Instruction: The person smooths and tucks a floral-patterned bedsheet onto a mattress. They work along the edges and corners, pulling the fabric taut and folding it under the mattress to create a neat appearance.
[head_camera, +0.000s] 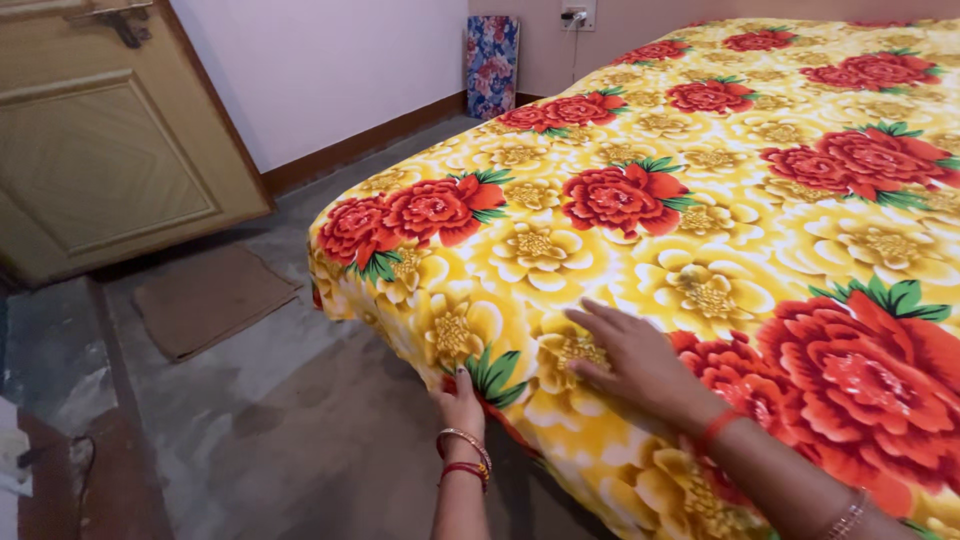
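Note:
A bed is covered by a yellow bedsheet (700, 200) printed with big red and yellow flowers. My right hand (630, 362) lies flat on top of the sheet near the bed's near edge, fingers spread. My left hand (460, 402) is at the side of the bed just below the edge, fingers closed on the hanging part of the sheet. Both wrists wear bangles and red thread.
A grey floor (300, 430) runs along the bed's left side, with a brown mat (210, 298) before a wooden door (100, 140). A flowered panel (492, 62) leans on the far wall near a socket (578, 14).

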